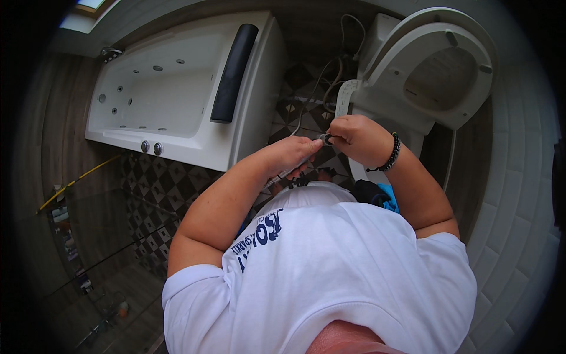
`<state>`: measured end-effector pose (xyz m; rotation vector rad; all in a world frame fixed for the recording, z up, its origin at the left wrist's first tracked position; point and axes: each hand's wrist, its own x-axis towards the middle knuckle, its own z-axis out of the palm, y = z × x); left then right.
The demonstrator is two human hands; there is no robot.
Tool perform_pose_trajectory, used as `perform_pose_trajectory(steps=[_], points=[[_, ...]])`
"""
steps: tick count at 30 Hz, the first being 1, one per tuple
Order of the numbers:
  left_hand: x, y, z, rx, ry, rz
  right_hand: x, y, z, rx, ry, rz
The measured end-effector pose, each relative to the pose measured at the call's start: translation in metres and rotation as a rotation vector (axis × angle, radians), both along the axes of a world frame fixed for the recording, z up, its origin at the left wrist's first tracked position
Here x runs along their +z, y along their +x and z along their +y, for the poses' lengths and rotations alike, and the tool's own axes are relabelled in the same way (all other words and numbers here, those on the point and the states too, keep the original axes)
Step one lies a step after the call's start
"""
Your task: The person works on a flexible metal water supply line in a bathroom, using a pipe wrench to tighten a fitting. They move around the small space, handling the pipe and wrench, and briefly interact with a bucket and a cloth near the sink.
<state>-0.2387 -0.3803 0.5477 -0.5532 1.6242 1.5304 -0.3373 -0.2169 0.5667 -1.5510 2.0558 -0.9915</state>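
My left hand [293, 153] is closed around a silver flexible hose [276, 179], which trails down toward my lap. At the hose's upper end a small fitting [326, 139] shows, metallic with a dark ring. The fingers of my right hand [361, 139] pinch this fitting from the other side, so the two hands nearly meet. A dark braided bracelet [394, 152] circles my right wrist. Just beyond my right hand stands the white toilet [386, 109], its seat [413, 65] raised. A pale control panel [346, 94] juts from the seat's side.
A white whirlpool bathtub [153, 88] with a black headrest [234, 74] stands at the left. Cables and a hose [327, 79] run over the patterned tile floor [295, 115] between tub and toilet. White wall tiles [513, 194] line the right. Black and blue cloth [380, 194] lies by my waist.
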Motion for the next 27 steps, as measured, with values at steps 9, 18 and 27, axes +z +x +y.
perform_pose_trajectory(steps=[9,18,27], points=[[-0.005,0.002,-0.004,0.052,-0.048,-0.001,-0.013,0.010,-0.010,-0.102,-0.067,0.094],[-0.011,0.005,-0.011,-0.038,0.013,-0.012,-0.011,0.011,-0.009,0.095,0.017,0.074],[-0.009,0.007,-0.014,0.004,0.035,-0.035,-0.017,0.012,-0.015,-0.031,-0.013,0.041]])
